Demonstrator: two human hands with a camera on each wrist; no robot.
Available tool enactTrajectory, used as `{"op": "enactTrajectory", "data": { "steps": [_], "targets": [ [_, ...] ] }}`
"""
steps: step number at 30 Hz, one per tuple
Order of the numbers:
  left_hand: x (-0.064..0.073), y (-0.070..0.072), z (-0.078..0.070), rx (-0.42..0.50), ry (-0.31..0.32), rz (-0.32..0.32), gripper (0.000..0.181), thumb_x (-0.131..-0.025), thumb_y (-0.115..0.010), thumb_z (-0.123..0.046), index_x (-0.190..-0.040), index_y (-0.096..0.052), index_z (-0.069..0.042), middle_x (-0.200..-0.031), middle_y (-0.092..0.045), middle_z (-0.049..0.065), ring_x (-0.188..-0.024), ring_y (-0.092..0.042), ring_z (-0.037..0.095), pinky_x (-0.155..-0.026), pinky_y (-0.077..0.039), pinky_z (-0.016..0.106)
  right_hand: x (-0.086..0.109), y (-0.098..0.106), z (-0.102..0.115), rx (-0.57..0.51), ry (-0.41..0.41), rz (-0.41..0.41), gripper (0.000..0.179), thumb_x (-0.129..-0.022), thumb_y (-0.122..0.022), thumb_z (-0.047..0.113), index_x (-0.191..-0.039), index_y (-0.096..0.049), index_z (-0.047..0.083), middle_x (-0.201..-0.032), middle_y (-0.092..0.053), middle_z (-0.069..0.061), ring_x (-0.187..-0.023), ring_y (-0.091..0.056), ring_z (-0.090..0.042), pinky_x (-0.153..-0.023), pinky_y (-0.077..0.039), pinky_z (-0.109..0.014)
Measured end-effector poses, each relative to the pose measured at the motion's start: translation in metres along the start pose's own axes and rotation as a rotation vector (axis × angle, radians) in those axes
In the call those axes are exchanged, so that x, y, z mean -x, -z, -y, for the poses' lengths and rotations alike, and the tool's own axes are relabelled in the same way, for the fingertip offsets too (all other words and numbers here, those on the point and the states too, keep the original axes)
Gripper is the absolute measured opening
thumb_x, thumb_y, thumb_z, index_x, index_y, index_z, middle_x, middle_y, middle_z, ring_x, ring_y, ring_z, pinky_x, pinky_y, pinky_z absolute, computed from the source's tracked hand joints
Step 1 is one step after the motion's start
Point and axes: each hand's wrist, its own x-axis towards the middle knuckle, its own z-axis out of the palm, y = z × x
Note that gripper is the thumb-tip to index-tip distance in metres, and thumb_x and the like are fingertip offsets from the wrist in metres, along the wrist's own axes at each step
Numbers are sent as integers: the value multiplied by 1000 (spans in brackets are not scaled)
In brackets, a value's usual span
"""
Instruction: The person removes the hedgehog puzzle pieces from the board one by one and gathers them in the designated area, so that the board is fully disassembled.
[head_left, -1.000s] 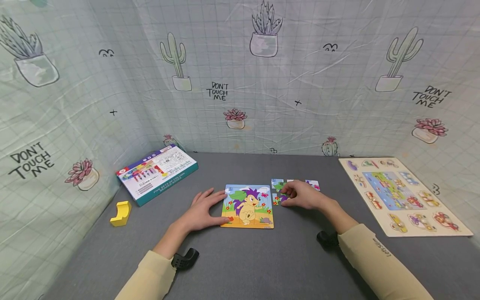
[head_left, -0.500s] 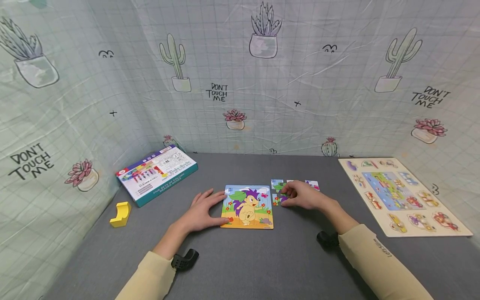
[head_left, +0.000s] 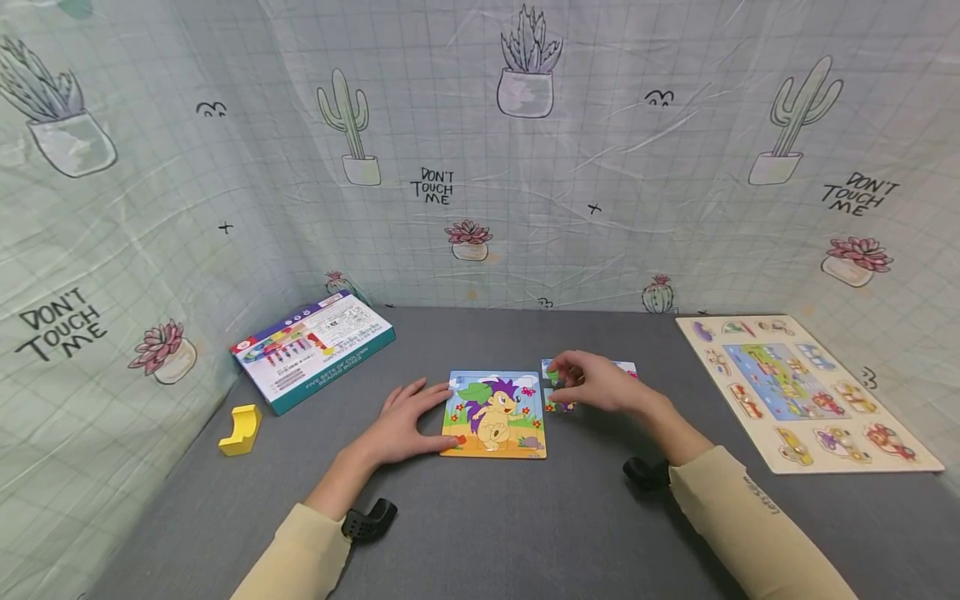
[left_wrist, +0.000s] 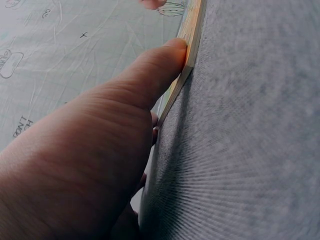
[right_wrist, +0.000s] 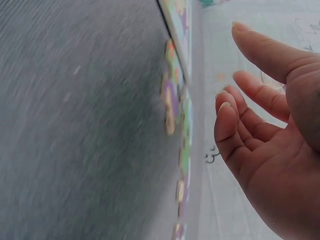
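Observation:
A square hedgehog jigsaw puzzle (head_left: 495, 421) lies flat on the grey table. Along its left side rests my left hand (head_left: 408, 427), fingers spread; in the left wrist view the thumb (left_wrist: 150, 70) touches the wooden edge (left_wrist: 196, 45) of the puzzle. My right hand (head_left: 600, 385) hovers just over several loose jigsaw pieces (head_left: 551, 407) at the puzzle's right. The right wrist view has its thumb and fingers (right_wrist: 227, 120) apart with nothing between them, above the pieces (right_wrist: 171, 102). The hand partly hides those pieces in the head view.
At the left back lies a boxed toy set (head_left: 315, 350), with a yellow curved block (head_left: 242, 431) nearer me. A wooden picture board (head_left: 757, 446) lies at the right. Behind the table hangs a cactus-print cloth (head_left: 480, 167).
My right hand has lifted off the piece it was touching and moved slightly left and up, its fingers parting. My left hand and the puzzle stay where they were.

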Motion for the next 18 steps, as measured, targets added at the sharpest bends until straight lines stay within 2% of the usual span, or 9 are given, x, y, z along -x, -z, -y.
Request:
{"op": "enactTrajectory", "data": {
  "steps": [7, 12, 18],
  "targets": [
    [0, 0, 1, 3, 2, -1, 83, -84, -76, -57, -150, -52, -14, -156, -43, 2, -150, -19, 36, -117, -5, 61, -9, -6, 14, -25, 27, 9, 46, -89, -81, 23, -124, -63, 0, -108, -62, -16, -91, -59, -21, -77, -51, -35],
    [0, -1, 2, 4, 1, -2, 83, -84, -76, -57, -150, -51, -14, -156, -43, 2, -150, -19, 36, -117, -5, 61, -16, -11, 21, -48, 55, 17, 47, -90, -80, 22, -125, -62, -2, -109, -61, -15, -92, -59, -21, -77, -51, -35],
    [-1, -1, 2, 1, 1, 1, 82, -84, -76, -56, -150, -51, -14, -156, -43, 2, -150, -19, 36, -117, -5, 62, -25, -21, 29, -75, 46, 23, 46, -90, -79, 18, -127, -61, -3, -108, -61, -15, -91, -57, -21, -80, -52, -33]
  ]
}}
